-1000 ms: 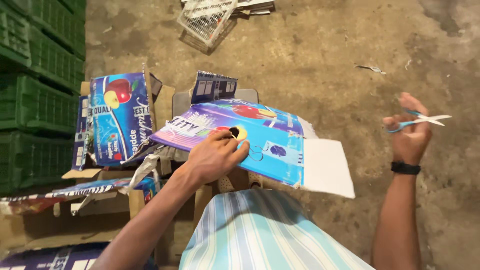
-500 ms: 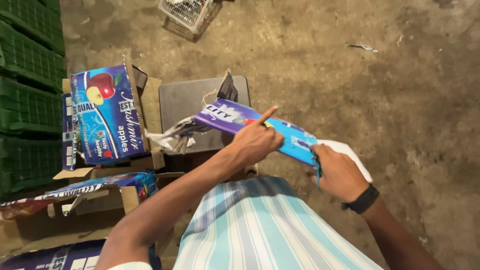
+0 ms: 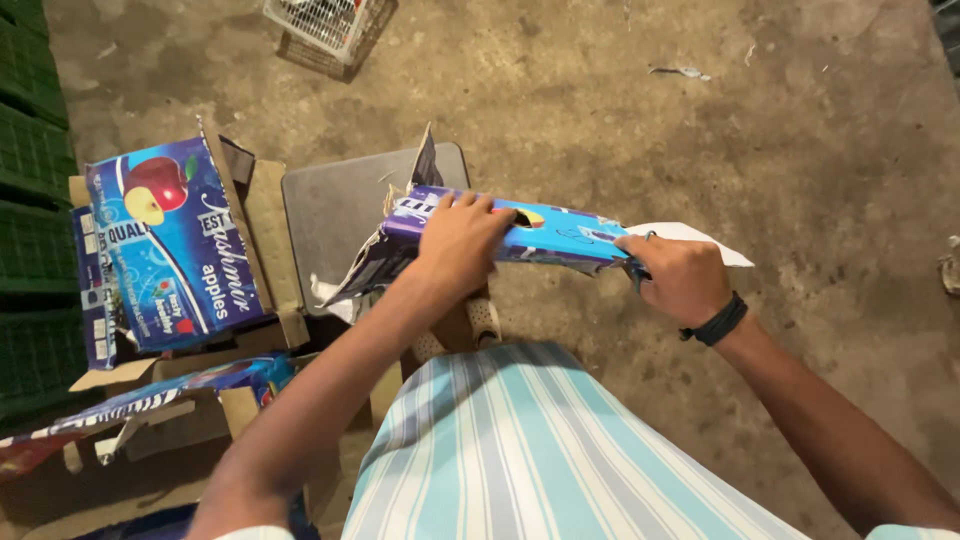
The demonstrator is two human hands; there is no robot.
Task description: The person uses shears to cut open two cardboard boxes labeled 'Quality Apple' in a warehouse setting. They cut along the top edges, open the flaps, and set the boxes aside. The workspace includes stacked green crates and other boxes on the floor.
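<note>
My left hand (image 3: 460, 240) grips a blue printed cardboard sheet (image 3: 565, 235) from above, holding it roughly level in front of me. My right hand (image 3: 675, 275) is closed around scissors (image 3: 636, 268) at the sheet's right end; only a bit of the blue handle shows and the blades are hidden. A white flap (image 3: 705, 240) of the sheet sticks out past my right hand. A torn edge of the sheet hangs down on the left (image 3: 370, 265).
A grey flat-topped stool (image 3: 335, 215) stands under the sheet. A blue fruit carton (image 3: 170, 250) sits among brown cardboard pieces at left, green crates (image 3: 30, 210) beyond it. A white wire basket (image 3: 325, 20) lies at the top. Bare concrete floor (image 3: 800, 130) spreads right.
My right hand came down from the far right with the scissors and now meets the sheet's right end. The sheet has turned flatter and edge-on, still under my left hand.
</note>
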